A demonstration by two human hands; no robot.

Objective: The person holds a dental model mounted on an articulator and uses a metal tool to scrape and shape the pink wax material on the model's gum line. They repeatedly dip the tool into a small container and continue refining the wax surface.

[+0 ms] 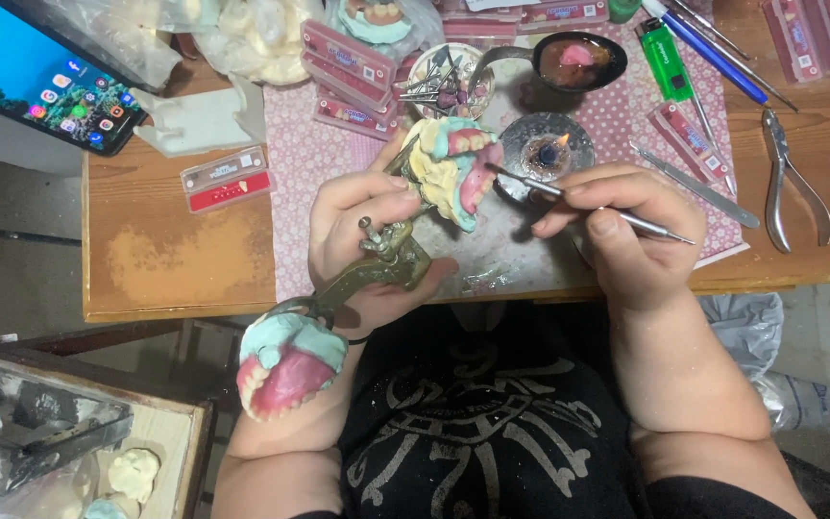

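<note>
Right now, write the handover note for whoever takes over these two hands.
Left hand: grips the brass articulator, which carries the denture model over the desk.
Right hand: holds the metal tool like a pen, tip at the pink wax of the model.
Nearby: lit burner, spoon of pink wax, second denture at the left forearm.
Done: teeth are set in the wax.
Left: cannot tell how much shaping remains.
</note>
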